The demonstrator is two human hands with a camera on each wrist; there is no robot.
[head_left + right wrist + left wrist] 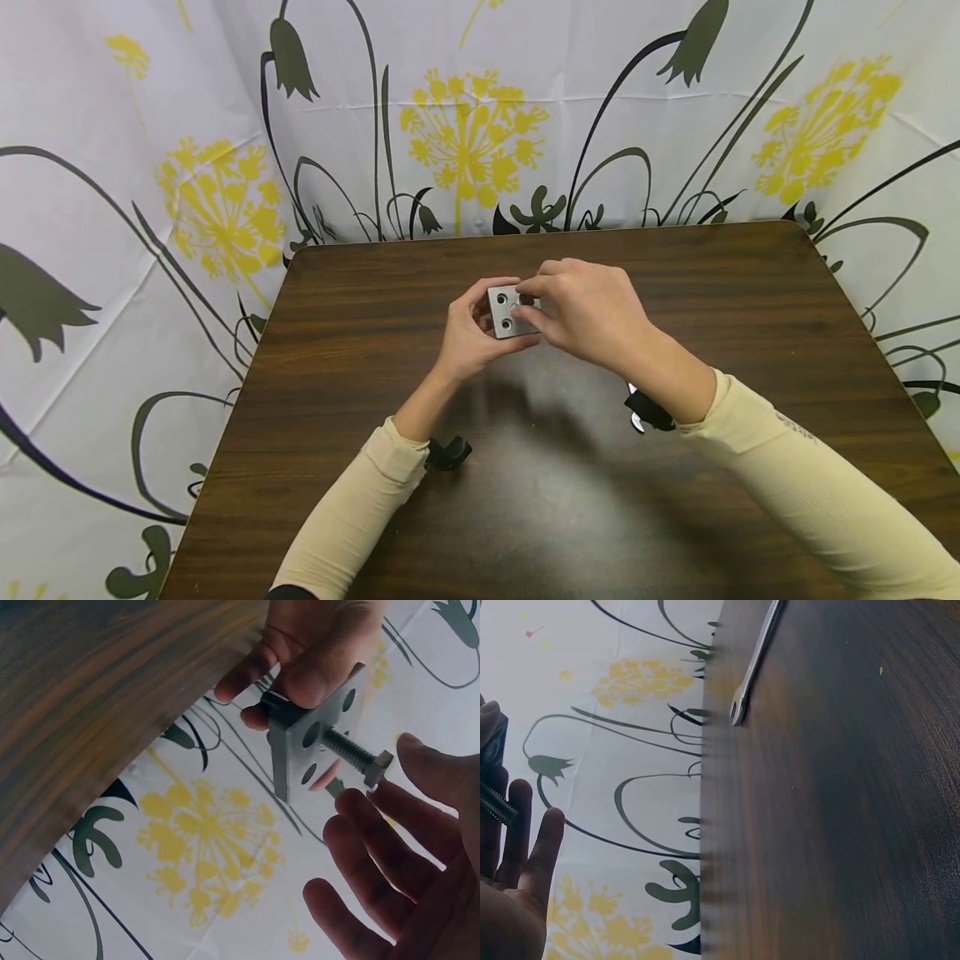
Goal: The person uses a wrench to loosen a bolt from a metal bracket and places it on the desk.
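My left hand grips a grey metal plate with several round holes, holding it upright above the table. In the right wrist view, a hex bolt stands out from the plate's face, its threads exposed. My right hand has thumb and forefinger around the bolt's head; its other fingers are half curled. Behind the plate, near the left thumb, a dark cylindrical piece sticks out. In the left wrist view, a threaded shank shows beside the left fingers.
A metal wrench lies on the brown wooden table. Black wrist mounts hang below both wrists. A white curtain with yellow and grey flowers hangs behind the table.
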